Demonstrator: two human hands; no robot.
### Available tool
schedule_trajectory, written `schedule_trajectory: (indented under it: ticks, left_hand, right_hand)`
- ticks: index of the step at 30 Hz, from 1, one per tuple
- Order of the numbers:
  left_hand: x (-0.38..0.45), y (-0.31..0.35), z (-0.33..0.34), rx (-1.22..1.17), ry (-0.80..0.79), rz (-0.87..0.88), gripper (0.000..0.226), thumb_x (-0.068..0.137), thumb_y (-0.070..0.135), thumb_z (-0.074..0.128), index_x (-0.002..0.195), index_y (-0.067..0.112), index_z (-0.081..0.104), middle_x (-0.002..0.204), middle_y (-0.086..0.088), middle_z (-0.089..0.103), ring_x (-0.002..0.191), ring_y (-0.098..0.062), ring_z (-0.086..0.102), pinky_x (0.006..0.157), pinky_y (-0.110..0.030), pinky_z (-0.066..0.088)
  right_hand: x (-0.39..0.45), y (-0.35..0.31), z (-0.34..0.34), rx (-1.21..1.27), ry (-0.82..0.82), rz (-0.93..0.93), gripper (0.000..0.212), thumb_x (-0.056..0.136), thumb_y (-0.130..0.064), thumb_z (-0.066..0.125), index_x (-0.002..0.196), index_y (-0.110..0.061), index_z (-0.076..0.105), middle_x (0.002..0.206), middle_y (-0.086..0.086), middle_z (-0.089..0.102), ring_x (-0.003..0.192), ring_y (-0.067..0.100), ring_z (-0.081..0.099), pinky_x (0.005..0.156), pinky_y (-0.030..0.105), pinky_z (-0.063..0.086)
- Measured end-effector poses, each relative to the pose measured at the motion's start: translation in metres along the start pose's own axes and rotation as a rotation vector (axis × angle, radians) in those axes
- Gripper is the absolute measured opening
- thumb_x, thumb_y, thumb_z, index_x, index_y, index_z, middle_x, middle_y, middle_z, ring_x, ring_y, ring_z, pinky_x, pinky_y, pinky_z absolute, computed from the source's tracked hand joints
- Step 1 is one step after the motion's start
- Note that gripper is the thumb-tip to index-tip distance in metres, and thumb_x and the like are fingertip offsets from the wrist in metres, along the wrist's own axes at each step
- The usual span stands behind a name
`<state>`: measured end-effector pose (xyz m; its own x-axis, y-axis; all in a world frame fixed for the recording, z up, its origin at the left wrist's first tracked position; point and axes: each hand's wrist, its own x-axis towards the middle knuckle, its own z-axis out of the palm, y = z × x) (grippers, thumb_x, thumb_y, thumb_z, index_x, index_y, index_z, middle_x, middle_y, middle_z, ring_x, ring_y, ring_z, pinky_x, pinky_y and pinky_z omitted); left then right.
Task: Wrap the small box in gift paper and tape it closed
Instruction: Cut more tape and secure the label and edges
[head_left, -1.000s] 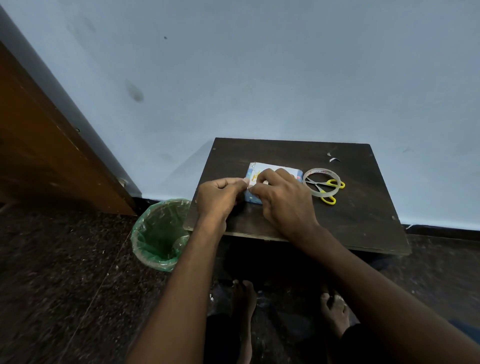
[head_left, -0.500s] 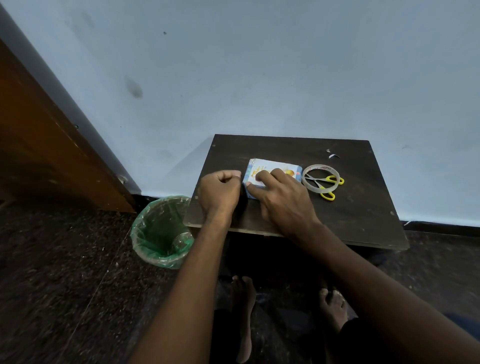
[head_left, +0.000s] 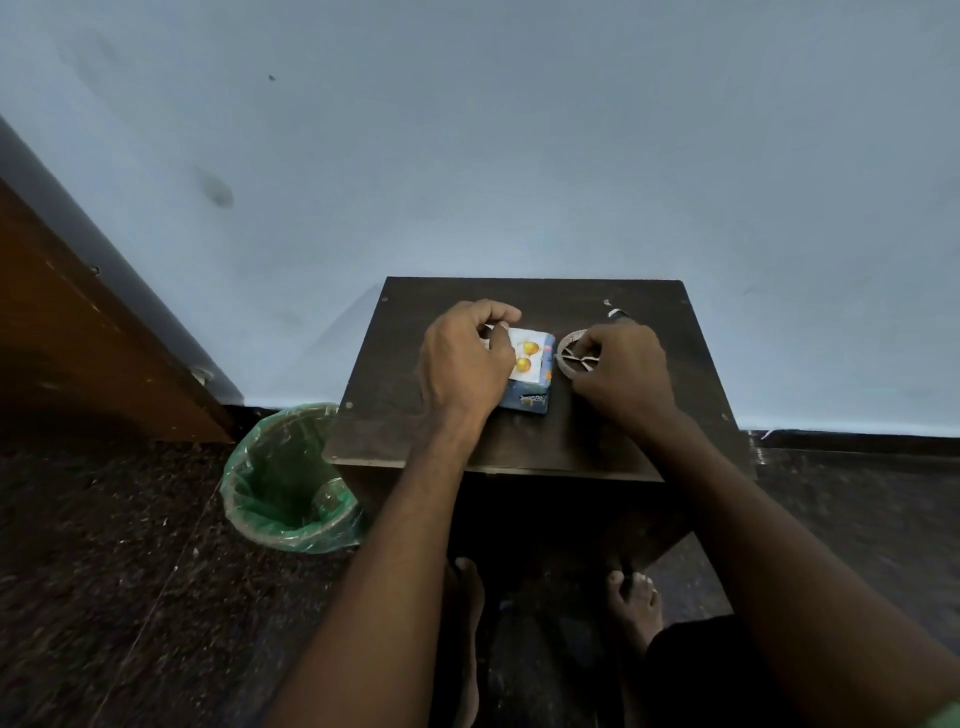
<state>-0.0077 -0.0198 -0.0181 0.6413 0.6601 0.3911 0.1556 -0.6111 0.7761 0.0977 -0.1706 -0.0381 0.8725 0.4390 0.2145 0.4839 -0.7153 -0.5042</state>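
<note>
r hand (head_left: 621, 371) moved off box (head_left: 530, 371) onto tape roll (head_left: 571, 358); bin (head_left: 288, 483) nearby.

A small dark wooden table (head_left: 447, 426) stands against a pale blue wall (head_left: 519, 145), which has a few dark marks on it. To the left of the table, on the floor, there is a round bin (head_left: 291, 483) with a green plastic liner inside; it is just beside the table's near left corner. Further left, a brown wooden door (head_left: 78, 338) leans across the corner of the view. The floor (head_left: 104, 597) is dark and speckled. Two bare feet (head_left: 636, 603) are visible under the near edge of the table.
</note>
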Motion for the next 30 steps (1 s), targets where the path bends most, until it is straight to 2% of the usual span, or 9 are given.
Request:
schedule_trajectory:
  ticks: [2,5,8,11,14,17,22,25,30]
  left_hand:
    - [0.001,0.001,0.001,-0.01,0.003,0.002,0.024,0.091,0.012,0.068,0.097,0.03,0.081,0.099,0.018,0.076,0.087,-0.003,0.07,0.079,-0.033,0.061]
    - [0.0,0.004,0.002,-0.023,-0.014,0.02,0.025,0.091,0.01,0.067,0.098,0.029,0.082,0.098,0.018,0.076,0.087,-0.003,0.07,0.08,-0.03,0.06]
    - [0.0,0.003,0.0,-0.015,-0.068,0.069,0.023,0.091,0.011,0.07,0.101,0.028,0.082,0.099,0.018,0.076,0.085,-0.003,0.069,0.079,-0.029,0.059]
    - [0.001,0.005,0.003,-0.022,-0.142,0.14,0.023,0.091,0.015,0.074,0.108,0.029,0.081,0.103,0.017,0.075,0.087,-0.002,0.07,0.079,-0.028,0.058]
    - [0.004,0.01,0.006,-0.092,-0.238,0.158,0.034,0.092,0.015,0.077,0.123,0.027,0.077,0.112,0.015,0.076,0.093,-0.001,0.071,0.079,-0.018,0.053]
    - [0.003,0.015,0.004,-0.175,-0.315,0.162,0.036,0.096,0.011,0.075,0.13,0.02,0.074,0.118,0.008,0.075,0.093,0.001,0.068,0.08,-0.006,0.044]
    - [0.003,0.016,-0.001,-0.275,-0.416,0.106,0.018,0.1,0.015,0.073,0.116,0.018,0.081,0.107,0.008,0.077,0.089,-0.001,0.067,0.079,-0.018,0.052]
    - [0.002,0.021,-0.002,-0.357,-0.418,0.069,0.009,0.099,0.016,0.076,0.103,0.016,0.083,0.097,0.002,0.08,0.087,-0.006,0.069,0.077,-0.022,0.054]
    - [-0.003,0.029,-0.002,-0.559,-0.358,-0.074,0.01,0.095,0.013,0.079,0.103,0.007,0.083,0.093,-0.009,0.082,0.083,-0.011,0.071,0.076,-0.026,0.054]
  right_hand:
    - [-0.002,0.001,0.002,-0.066,-0.055,0.025,0.007,0.077,-0.012,0.075,0.083,-0.014,0.077,0.095,0.007,0.058,0.101,0.03,0.053,0.07,0.031,0.038]
    - [-0.004,0.001,0.0,-0.055,0.02,0.018,0.004,0.077,-0.009,0.073,0.076,-0.011,0.076,0.095,0.007,0.061,0.102,0.03,0.052,0.068,0.032,0.04]
    - [-0.005,-0.005,-0.014,0.129,0.096,0.061,0.008,0.075,-0.014,0.072,0.07,-0.02,0.074,0.08,-0.005,0.068,0.093,0.023,0.059,0.068,0.031,0.044]
    - [-0.006,-0.01,-0.032,0.341,0.141,0.074,0.011,0.075,-0.018,0.077,0.069,-0.025,0.071,0.068,-0.011,0.07,0.071,0.009,0.067,0.064,0.026,0.048]
    - [-0.014,-0.011,-0.039,0.513,0.079,0.053,0.009,0.077,-0.016,0.081,0.073,-0.023,0.076,0.065,-0.01,0.071,0.061,0.001,0.063,0.063,0.023,0.049]
    - [-0.021,-0.007,-0.042,0.602,0.004,0.003,0.009,0.08,-0.012,0.079,0.077,-0.02,0.079,0.067,-0.01,0.071,0.063,0.003,0.062,0.063,0.027,0.051]
    - [-0.023,-0.006,-0.056,0.715,-0.043,-0.096,0.008,0.083,-0.016,0.073,0.08,-0.02,0.079,0.068,-0.008,0.069,0.063,0.009,0.056,0.06,0.03,0.043]
    - [-0.023,-0.004,-0.065,0.747,-0.047,-0.136,0.013,0.085,-0.011,0.071,0.082,-0.02,0.08,0.077,-0.004,0.073,0.074,0.016,0.064,0.067,0.038,0.05]
    - [-0.022,-0.007,-0.068,0.821,-0.076,-0.167,0.016,0.094,-0.003,0.066,0.095,-0.012,0.08,0.087,0.003,0.077,0.08,0.017,0.069,0.076,0.036,0.056]
